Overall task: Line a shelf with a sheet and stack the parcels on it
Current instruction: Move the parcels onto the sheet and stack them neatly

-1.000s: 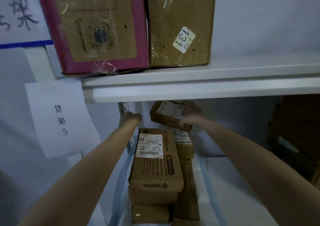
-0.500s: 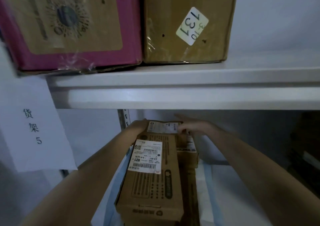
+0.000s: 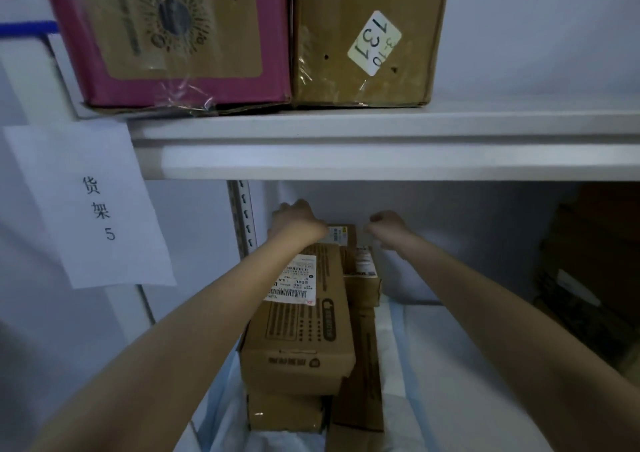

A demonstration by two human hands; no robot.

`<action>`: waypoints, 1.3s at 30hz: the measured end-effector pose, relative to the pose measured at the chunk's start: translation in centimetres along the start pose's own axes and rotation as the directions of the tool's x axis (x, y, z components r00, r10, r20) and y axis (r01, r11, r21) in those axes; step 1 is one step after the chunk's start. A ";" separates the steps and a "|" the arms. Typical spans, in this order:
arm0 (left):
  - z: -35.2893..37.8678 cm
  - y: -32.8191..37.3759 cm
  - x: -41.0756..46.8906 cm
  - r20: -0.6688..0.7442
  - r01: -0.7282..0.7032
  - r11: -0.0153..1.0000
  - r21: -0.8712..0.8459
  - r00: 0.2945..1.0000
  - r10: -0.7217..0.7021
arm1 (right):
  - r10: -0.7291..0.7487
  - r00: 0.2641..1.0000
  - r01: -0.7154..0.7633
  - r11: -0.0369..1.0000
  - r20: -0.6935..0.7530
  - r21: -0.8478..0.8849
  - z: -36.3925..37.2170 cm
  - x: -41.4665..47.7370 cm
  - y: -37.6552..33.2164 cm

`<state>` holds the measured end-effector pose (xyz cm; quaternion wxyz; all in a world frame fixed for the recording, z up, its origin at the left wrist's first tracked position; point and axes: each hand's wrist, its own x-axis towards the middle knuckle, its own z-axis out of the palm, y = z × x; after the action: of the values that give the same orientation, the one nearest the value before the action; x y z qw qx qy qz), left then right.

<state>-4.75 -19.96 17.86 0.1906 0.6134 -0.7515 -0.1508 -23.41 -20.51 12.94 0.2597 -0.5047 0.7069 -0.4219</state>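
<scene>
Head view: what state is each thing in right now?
Sheet, spread on lower shelf under parcels.
Long parcel, flat on top of others.
Small parcel, lying behind long parcel.
Left hand, on small parcel; grip hidden.
Right hand, fingers curled beside small parcel; contact unclear.
Pink box, taped, on upper shelf.

Lower shelf (image 3: 450, 368) — sheet (image 3: 391, 358) under parcels (image 3: 301, 330)

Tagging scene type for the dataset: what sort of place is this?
Probably a parcel storeroom or pickup depot: tiered white shelving, a paper sign numbered 5 on the rack, and cardboard parcels bearing barcode shipping labels or a handwritten number sticker.
</scene>
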 end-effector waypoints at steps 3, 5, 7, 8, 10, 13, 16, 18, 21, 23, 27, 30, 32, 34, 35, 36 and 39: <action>0.3 2.2 -1.9 -0.003 -0.106 0.994 -0.010 0.994 0.105 | -0.004 0.991 0.015 0.996 -0.132 0.087 -1.4 -1.8 1.1; 0.8 3.8 -3.0 0.023 -0.189 0.981 -0.043 0.982 0.190 | -0.045 0.971 0.068 0.993 -0.234 0.092 -2.6 -3.5 1.9; 1.6 5.9 -4.2 0.066 -0.268 0.961 -0.067 0.960 0.272 | -0.097 0.936 0.120 0.992 -0.338 0.047 -4.3 -5.6 2.8; 2.0 6.9 -5.0 0.086 -0.301 0.951 -0.071 0.948 0.307 | -0.139 0.912 0.157 0.987 -0.386 0.017 -5.2 -7.0 3.1; 3.0 9.6 -6.7 0.118 -0.363 0.928 -0.081 0.921 0.371 | -0.215 0.844 0.212 0.975 -0.491 -0.062 -7.6 -10.3 3.5; 4.8 13.1 -9.5 0.154 -0.410 0.902 -0.133 0.891 0.428 | -0.352 0.704 0.272 0.936 -0.618 -0.223 -11.0 -14.9 3.9; 6.4 16.1 -11.5 0.193 -0.440 0.877 -0.193 0.859 0.474 | -0.421 0.534 0.286 0.906 -0.733 -0.312 -14.2 -18.6 4.9; 7.1 18.0 -12.7 0.227 -0.448 0.861 -0.240 0.836 0.499 | -0.401 0.388 0.245 0.913 -0.830 -0.327 -16.5 -20.4 5.9; 7.9 21.2 -14.1 0.264 -0.414 0.834 -0.366 0.813 0.519 | -0.349 0.251 0.168 0.934 -0.903 -0.315 -20.2 -22.2 7.6; 8.6 23.1 -14.8 0.292 -0.309 0.819 -0.483 0.825 0.483 | -0.289 0.301 0.098 0.957 -0.909 -0.272 -22.7 -22.7 8.3; 10.2 26.3 -16.0 0.335 -0.069 0.744 -0.664 0.863 0.378 | -0.278 0.423 -0.036 0.946 -0.862 -0.323 -26.4 -23.3 8.5; 11.4 28.0 -16.3 0.362 0.071 0.673 -0.736 0.882 0.302 | -0.289 0.499 -0.072 0.926 -0.817 -0.371 -27.1 -23.2 8.3; 12.2 28.8 -16.6 0.367 0.136 0.605 -0.784 0.888 0.276 | -0.260 0.525 -0.088 0.930 -0.810 -0.356 -27.1 -23.1 8.3; 12.7 29.1 -17.0 0.362 0.169 0.551 -0.817 0.894 0.263 | -0.224 0.552 -0.098 0.939 -0.804 -0.329 -26.8 -22.8 8.5; 12.9 29.2 -17.2 0.357 0.172 0.539 -0.824 0.897 0.260 | -0.206 0.563 -0.107 0.942 -0.800 -0.318 -26.6 -22.6 8.6; 13.0 29.2 -17.4 0.354 0.175 0.533 -0.828 0.900 0.255 | -0.192 0.571 -0.114 0.945 -0.798 -0.308 -26.4 -22.3 8.7; 12.9 29.3 -18.0 0.365 0.190 0.530 -0.826 0.898 0.246 | -0.175 0.579 -0.145 0.939 -0.796 -0.312 -26.6 -21.5 8.3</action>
<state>-32.96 3.44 18.17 0.2915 0.3796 -0.6151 -0.6266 -40.99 9.57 18.10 -0.1897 -0.2976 0.8043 -0.4780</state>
